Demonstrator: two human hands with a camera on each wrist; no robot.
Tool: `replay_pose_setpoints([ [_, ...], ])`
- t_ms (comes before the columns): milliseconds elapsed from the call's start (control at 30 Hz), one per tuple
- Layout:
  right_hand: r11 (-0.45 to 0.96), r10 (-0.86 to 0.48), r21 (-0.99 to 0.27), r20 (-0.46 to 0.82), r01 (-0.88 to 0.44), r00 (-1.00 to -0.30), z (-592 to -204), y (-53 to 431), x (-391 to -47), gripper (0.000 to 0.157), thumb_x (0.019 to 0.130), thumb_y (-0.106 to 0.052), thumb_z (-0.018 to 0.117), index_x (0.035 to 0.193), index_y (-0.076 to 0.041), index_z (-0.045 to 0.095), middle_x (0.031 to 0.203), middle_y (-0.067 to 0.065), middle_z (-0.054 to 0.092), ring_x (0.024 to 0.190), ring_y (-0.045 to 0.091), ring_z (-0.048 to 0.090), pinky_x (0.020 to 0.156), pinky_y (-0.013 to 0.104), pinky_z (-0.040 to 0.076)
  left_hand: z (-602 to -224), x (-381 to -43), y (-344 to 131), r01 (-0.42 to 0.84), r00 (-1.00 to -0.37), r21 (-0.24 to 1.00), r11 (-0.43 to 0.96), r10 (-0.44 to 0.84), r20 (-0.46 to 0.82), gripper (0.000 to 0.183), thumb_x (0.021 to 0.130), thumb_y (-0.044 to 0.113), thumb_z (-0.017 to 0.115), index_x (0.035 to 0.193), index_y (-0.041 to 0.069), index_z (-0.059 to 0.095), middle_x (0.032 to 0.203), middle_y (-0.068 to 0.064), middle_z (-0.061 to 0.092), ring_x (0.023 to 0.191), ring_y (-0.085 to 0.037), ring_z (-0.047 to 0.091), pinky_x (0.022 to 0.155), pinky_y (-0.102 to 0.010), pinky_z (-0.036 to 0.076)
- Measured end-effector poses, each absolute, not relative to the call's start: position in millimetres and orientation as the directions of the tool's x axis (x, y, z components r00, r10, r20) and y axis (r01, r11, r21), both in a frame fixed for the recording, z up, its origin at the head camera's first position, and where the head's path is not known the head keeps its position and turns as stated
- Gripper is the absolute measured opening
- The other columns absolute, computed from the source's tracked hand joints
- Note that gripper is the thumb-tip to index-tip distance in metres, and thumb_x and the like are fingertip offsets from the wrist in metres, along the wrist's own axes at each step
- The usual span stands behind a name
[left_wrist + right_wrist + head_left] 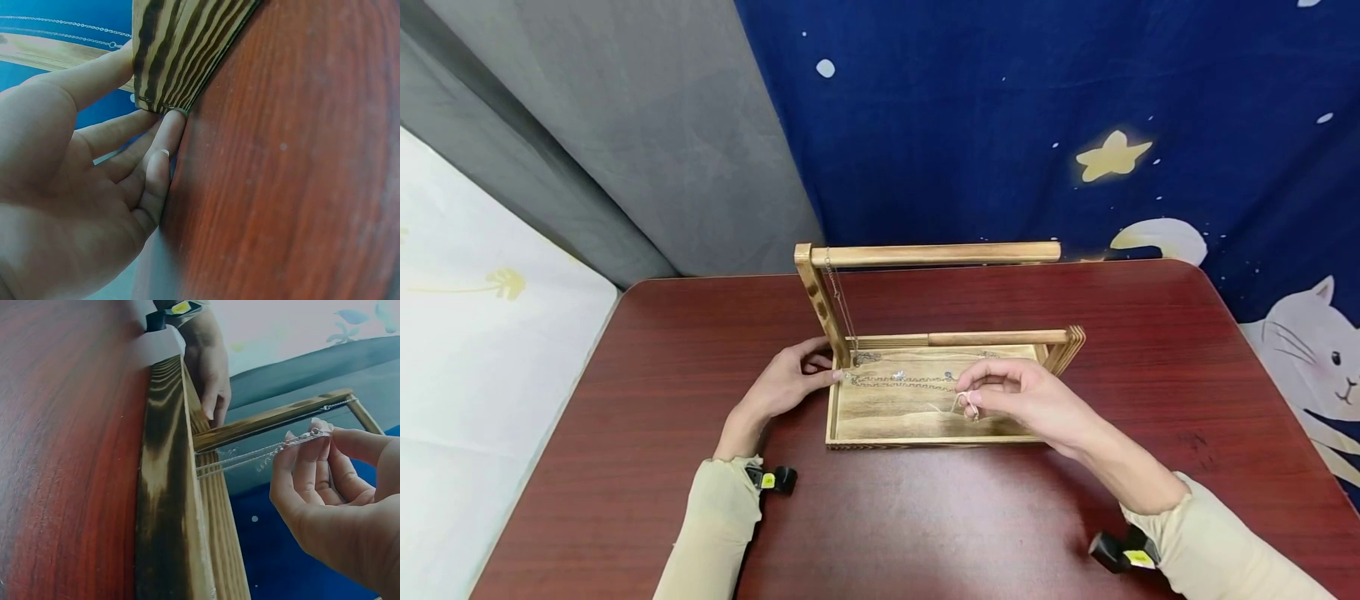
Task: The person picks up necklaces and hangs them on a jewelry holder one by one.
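Note:
A wooden jewelry stand (891, 442) with a shallow tray base stands on the table. My left hand (786, 382) holds its left end, the thumb against the side and the other fingers along the back and lower edge (178, 115). Over the tray, my right hand (1033, 400) pinches the end of a thin silver necklace (250, 455) between thumb and fingers. In the right wrist view its strands stretch from the fingertips toward the tray. Some chain (898, 384) lies across the tray floor. Another necklace (844, 307) hangs from the upper bar near the left post.
The stand's upper bar (940, 254) runs right from the left post (822, 308). A lower bar (996, 337) meets a short right post (1066, 350). Reddish-brown table (925, 533) surrounds the stand, with grey and blue curtains (955, 125) behind.

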State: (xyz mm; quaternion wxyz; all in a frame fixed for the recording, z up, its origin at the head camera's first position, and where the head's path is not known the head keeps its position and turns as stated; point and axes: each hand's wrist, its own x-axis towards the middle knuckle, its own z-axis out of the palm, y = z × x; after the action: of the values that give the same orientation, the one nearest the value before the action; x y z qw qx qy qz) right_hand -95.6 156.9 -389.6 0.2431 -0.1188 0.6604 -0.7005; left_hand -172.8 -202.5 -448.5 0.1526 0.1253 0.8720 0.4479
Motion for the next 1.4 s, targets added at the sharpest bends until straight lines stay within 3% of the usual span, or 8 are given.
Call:
replay_pose_setpoints([
  [200, -0.029, -0.519, -0.987, -0.118, 0.155, -0.847, -383.0, 159.5, -91.7, 0.023, 0.095, -0.005, 0.065, 0.113, 0.009, 0.061, 0.099, 0.014, 0.068, 0.082, 0.015, 0.067, 0.078, 0.037, 0.057, -447.7, -172.3, -202.5, 0.078, -0.923, 0.822, 0.564, 0.352, -0.154, 0.066, 0.092, 0.023, 0.074, 0.145, -0.004, 0.045, 0.111, -0.017, 0.069, 0.094, -0.024, 0.067, 0.084, -0.035, 0.051],
  [400, -0.088, -0.564, -0.987, -0.062, 0.135, -0.823, -378.3, 161.6, -89.2, 0.021, 0.096, -0.002, 0.063, 0.114, 0.008, 0.062, 0.092, 0.015, 0.067, 0.078, 0.017, 0.066, 0.075, 0.036, 0.057, -446.1, -171.3, -201.9, 0.080, -0.923, 0.819, 0.568, 0.353, -0.154, 0.066, 0.091, 0.022, 0.074, 0.145, -0.003, 0.045, 0.111, -0.016, 0.069, 0.094, -0.023, 0.066, 0.084, -0.036, 0.051],
  [800, -0.073, -0.547, -0.994, -0.025, 0.078, -0.837, -363.4, 164.2, -86.6, 0.021, 0.097, -0.003, 0.062, 0.114, 0.008, 0.065, 0.102, 0.017, 0.068, 0.079, 0.015, 0.067, 0.075, 0.034, 0.057, -448.2, -172.0, -201.9, 0.095, -0.923, 0.820, 0.564, 0.359, -0.140, 0.066, 0.091, 0.022, 0.075, 0.145, -0.003, 0.046, 0.110, -0.016, 0.069, 0.093, -0.023, 0.067, 0.084, -0.037, 0.051],
  [1033, -0.063, -0.504, -0.997, -0.008, 0.046, -0.864, -354.6, 168.4, -83.7, 0.015, 0.096, 0.000, 0.063, 0.109, 0.001, 0.070, 0.099, 0.009, 0.068, 0.080, 0.013, 0.066, 0.075, 0.032, 0.057, -446.6, -170.8, -201.5, 0.092, -0.923, 0.819, 0.566, 0.357, -0.143, 0.065, 0.090, 0.020, 0.075, 0.145, -0.002, 0.046, 0.109, -0.016, 0.069, 0.093, -0.023, 0.066, 0.084, -0.036, 0.051],
  [1400, -0.080, -0.456, -0.997, 0.054, -0.019, -0.889, -342.9, 179.4, -80.7, 0.019, 0.096, 0.004, 0.059, 0.107, -0.005, 0.072, 0.090, 0.000, 0.065, 0.069, 0.007, 0.058, 0.058, 0.021, 0.048, -449.7, -173.1, -202.7, 0.090, -0.924, 0.810, 0.579, 0.352, -0.148, 0.066, 0.091, 0.023, 0.075, 0.146, -0.001, 0.046, 0.109, -0.014, 0.069, 0.093, -0.021, 0.067, 0.082, -0.032, 0.052],
])
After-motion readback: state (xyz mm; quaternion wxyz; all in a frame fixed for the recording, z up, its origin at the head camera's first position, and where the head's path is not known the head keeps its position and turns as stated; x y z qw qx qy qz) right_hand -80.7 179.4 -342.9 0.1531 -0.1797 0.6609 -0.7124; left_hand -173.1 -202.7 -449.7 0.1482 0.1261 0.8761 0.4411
